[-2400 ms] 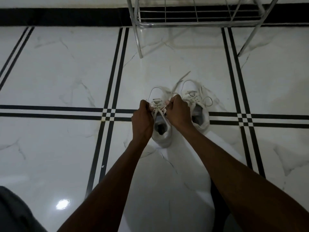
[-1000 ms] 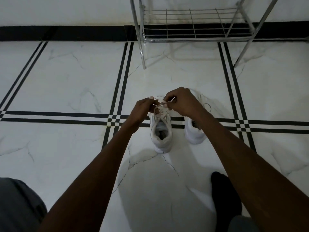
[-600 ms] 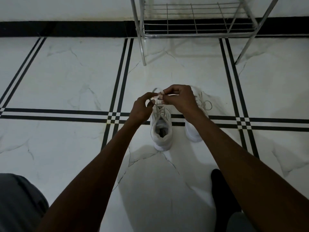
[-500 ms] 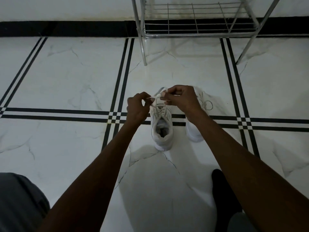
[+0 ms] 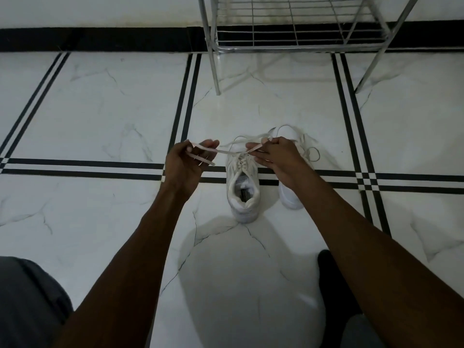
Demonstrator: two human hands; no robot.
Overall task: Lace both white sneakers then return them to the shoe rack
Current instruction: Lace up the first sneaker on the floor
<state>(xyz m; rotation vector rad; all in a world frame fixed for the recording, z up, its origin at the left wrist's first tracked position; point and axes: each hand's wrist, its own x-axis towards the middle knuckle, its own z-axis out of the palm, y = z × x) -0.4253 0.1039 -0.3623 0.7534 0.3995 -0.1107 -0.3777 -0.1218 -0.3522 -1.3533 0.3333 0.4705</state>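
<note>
Two white sneakers stand side by side on the marble floor, heels toward me. The left sneaker shows its open mouth and crossed laces. My left hand pinches one end of its white lace, pulled out to the left of the shoe. Over the shoe's toe, my right hand grips the other lace end. My right hand and forearm hide most of the right sneaker; its laces lie loose beside it. The metal shoe rack stands beyond the shoes against the wall.
White marble floor tiles with black double stripes surround the shoes. My dark-socked foot rests at the lower right and my grey-clad knee at the lower left. A rack leg stands just beyond the sneakers.
My hands were close together over the left sneaker's laces; now the left hand has moved out to the left, drawing the lace taut between both hands.
</note>
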